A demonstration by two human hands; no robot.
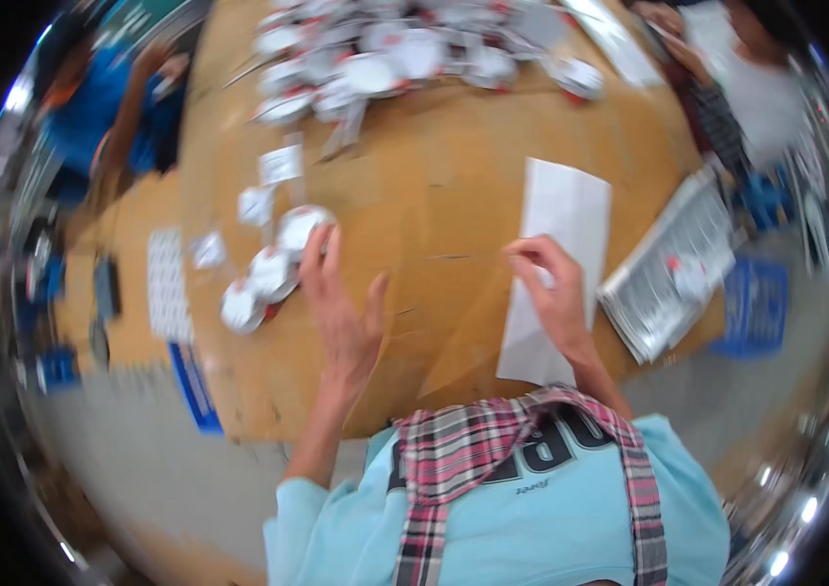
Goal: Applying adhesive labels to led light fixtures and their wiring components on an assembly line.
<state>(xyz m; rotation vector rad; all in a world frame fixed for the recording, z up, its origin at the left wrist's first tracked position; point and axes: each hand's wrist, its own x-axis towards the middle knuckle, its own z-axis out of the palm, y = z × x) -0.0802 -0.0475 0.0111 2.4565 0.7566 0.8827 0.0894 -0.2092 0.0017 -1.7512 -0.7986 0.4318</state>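
My left hand (341, 313) is open, its fingers stretched forward and the thumb apart. Its fingertips overlap a white round piece (305, 227) with a red edge; I cannot tell whether they touch it. Two similar round pieces lie in a row beside it, the nearest one (242, 306) toward the table's left edge. Small white square tags (255, 205) lie next to that row. Over a long white paper strip (566, 210), my right hand (556, 293) is closed, thumb and fingers pressed together. What it holds, if anything, I cannot make out.
A big pile of white round pieces (371, 73) covers the table's far side. At right lie a stack of printed paper (663, 278) and a blue crate (754, 308). A printed sheet (170, 283) lies left. Two people sit across, at far left (107, 117) and far right (756, 88).
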